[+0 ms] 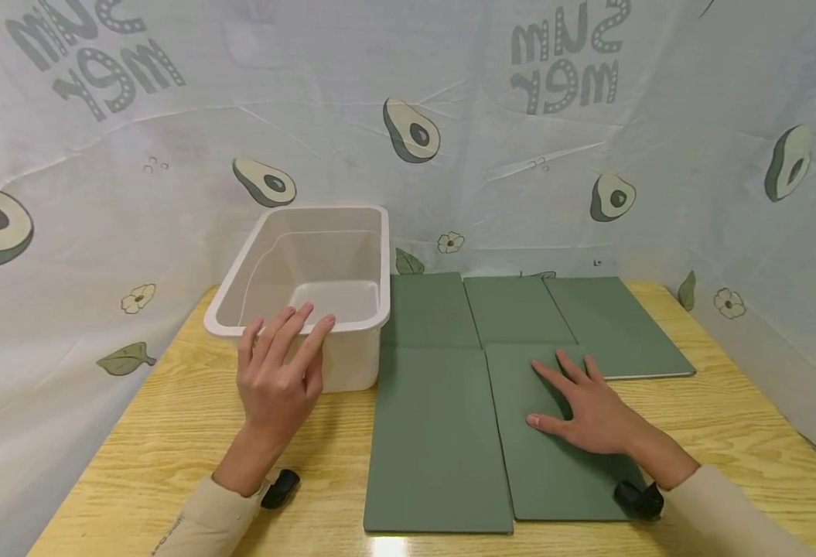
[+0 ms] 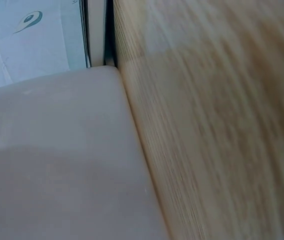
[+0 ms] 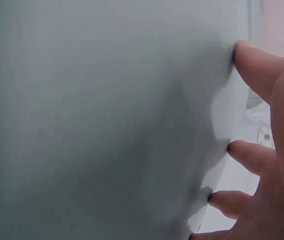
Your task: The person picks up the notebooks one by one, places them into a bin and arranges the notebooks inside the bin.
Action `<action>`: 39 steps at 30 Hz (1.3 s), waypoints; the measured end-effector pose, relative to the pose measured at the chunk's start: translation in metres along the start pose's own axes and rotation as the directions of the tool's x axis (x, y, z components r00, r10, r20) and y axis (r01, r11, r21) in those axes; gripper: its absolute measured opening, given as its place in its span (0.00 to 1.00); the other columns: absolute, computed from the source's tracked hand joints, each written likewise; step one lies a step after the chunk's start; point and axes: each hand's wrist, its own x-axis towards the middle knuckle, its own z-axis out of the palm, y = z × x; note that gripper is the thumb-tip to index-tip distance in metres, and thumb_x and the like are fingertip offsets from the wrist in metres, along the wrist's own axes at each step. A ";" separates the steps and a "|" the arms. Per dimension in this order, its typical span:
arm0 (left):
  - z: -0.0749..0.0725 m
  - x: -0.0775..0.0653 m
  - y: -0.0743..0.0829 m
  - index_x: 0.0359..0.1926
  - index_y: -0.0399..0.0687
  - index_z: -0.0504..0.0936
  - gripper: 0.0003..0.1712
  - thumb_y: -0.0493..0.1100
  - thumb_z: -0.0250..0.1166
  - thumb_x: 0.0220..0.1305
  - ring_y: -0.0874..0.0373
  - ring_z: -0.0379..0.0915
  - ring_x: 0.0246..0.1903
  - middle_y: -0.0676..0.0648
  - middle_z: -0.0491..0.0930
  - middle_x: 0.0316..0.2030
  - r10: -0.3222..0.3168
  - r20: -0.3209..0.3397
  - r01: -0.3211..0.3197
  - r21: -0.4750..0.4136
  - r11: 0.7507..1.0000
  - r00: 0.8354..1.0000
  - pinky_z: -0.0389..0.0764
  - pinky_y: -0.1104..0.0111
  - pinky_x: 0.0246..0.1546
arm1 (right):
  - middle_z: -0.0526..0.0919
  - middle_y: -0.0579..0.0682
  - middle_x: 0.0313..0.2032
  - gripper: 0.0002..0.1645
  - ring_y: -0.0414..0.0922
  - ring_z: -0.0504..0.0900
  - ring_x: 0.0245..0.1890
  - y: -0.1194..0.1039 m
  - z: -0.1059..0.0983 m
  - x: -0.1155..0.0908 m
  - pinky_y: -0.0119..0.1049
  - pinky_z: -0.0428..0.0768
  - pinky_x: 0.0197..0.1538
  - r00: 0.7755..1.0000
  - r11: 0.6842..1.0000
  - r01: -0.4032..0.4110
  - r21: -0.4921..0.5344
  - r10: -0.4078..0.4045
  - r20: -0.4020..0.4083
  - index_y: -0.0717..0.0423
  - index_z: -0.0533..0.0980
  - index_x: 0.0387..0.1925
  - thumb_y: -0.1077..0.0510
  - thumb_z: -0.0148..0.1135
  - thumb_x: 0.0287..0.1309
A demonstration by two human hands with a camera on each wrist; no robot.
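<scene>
A pale plastic tub (image 1: pixel 352 360) stands at the back left of the table. My left hand (image 1: pixel 278 379) is at its near side, back of the hand upward, with fingertips right at the rim and the thumb mostly hidden. The tub's smooth outer wall (image 2: pixel 57 160) fills the lower left of the left wrist view. Several flat dark green boards lie beside the tub. My right hand (image 1: pixel 592 414) rests with spread fingers on the near right board (image 1: pixel 561 483). In the right wrist view its fingertips (image 3: pixel 244 55) touch the board's surface and cast shadows.
Beside that board lies another long near board (image 1: pixel 438 441). Behind them are a back left board (image 1: pixel 431 309), a middle one (image 1: pixel 515 309) and a right one (image 1: pixel 619 325) with a light edge. Wooden table (image 1: pixel 150 456) shows around them. A printed sheet (image 1: pixel 324 139) hangs behind.
</scene>
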 end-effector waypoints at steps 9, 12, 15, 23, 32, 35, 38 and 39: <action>-0.004 0.000 -0.001 0.48 0.48 0.93 0.17 0.32 0.64 0.63 0.37 0.86 0.47 0.37 0.91 0.49 -0.002 0.011 0.002 -0.013 1.000 1.000 0.73 0.40 0.57 | 0.50 0.73 0.82 0.53 0.84 0.46 0.78 0.008 -0.018 0.007 0.83 0.62 0.66 0.998 0.975 -0.036 0.220 0.023 0.062 0.51 0.60 0.83 0.35 0.69 0.66; -0.003 0.000 0.000 0.49 0.48 0.93 0.18 0.32 0.64 0.63 0.37 0.86 0.47 0.37 0.91 0.49 -0.001 0.014 0.002 -0.020 1.000 1.000 0.73 0.40 0.56 | 0.48 0.70 0.83 0.52 0.79 0.48 0.80 0.016 -0.027 0.007 0.80 0.65 0.66 0.993 0.941 -0.105 0.322 0.085 0.076 0.49 0.56 0.84 0.37 0.67 0.69; -0.001 0.000 0.000 0.49 0.48 0.93 0.18 0.32 0.63 0.64 0.37 0.86 0.48 0.37 0.91 0.50 0.000 0.022 0.000 -0.020 1.000 1.000 0.73 0.39 0.56 | 0.45 0.67 0.85 0.52 0.78 0.47 0.81 0.025 -0.036 0.006 0.79 0.66 0.65 0.986 0.881 -0.168 0.442 0.144 0.087 0.47 0.52 0.86 0.40 0.65 0.72; -0.001 -0.001 0.001 0.50 0.48 0.93 0.17 0.33 0.63 0.65 0.37 0.86 0.48 0.38 0.91 0.50 0.003 0.028 -0.002 -0.013 1.000 1.000 0.73 0.39 0.56 | 0.34 0.66 0.85 0.53 0.76 0.46 0.81 0.055 -0.045 0.003 0.77 0.63 0.71 0.972 0.636 -0.232 0.736 0.174 0.155 0.46 0.34 0.87 0.49 0.57 0.79; 0.001 0.000 0.000 0.51 0.49 0.92 0.19 0.32 0.63 0.64 0.37 0.86 0.50 0.38 0.90 0.51 -0.008 0.046 0.008 -0.008 1.000 0.999 0.73 0.39 0.57 | 0.21 0.66 0.83 0.53 0.73 0.29 0.82 0.081 -0.053 0.008 0.79 0.45 0.77 0.954 0.360 -0.299 0.883 0.105 0.281 0.47 0.21 0.84 0.56 0.49 0.83; 0.001 0.000 -0.001 0.51 0.49 0.93 0.19 0.32 0.63 0.64 0.37 0.86 0.50 0.37 0.91 0.51 -0.010 0.048 0.010 -0.010 1.000 0.999 0.73 0.39 0.57 | 0.17 0.66 0.82 0.54 0.74 0.28 0.82 0.087 -0.052 0.010 0.78 0.49 0.77 0.943 0.389 -0.328 0.861 0.073 0.326 0.53 0.20 0.83 0.59 0.49 0.82; -0.001 -0.002 -0.001 0.51 0.49 0.93 0.20 0.31 0.63 0.63 0.37 0.86 0.49 0.38 0.91 0.51 -0.008 0.047 0.008 -0.009 1.000 0.999 0.73 0.39 0.56 | 0.16 0.66 0.81 0.53 0.61 0.49 0.85 0.091 -0.049 0.010 0.69 0.65 0.76 0.931 0.431 -0.342 0.835 0.035 0.363 0.58 0.20 0.82 0.60 0.48 0.82; -0.001 -0.002 -0.001 0.51 0.49 0.93 0.20 0.31 0.63 0.63 0.37 0.86 0.49 0.37 0.91 0.51 -0.007 0.047 0.007 -0.008 1.000 0.999 0.73 0.39 0.56 | 0.15 0.65 0.81 0.53 0.53 0.59 0.83 0.092 -0.048 0.010 0.64 0.70 0.74 0.929 0.440 -0.339 0.831 0.017 0.370 0.58 0.20 0.82 0.61 0.48 0.82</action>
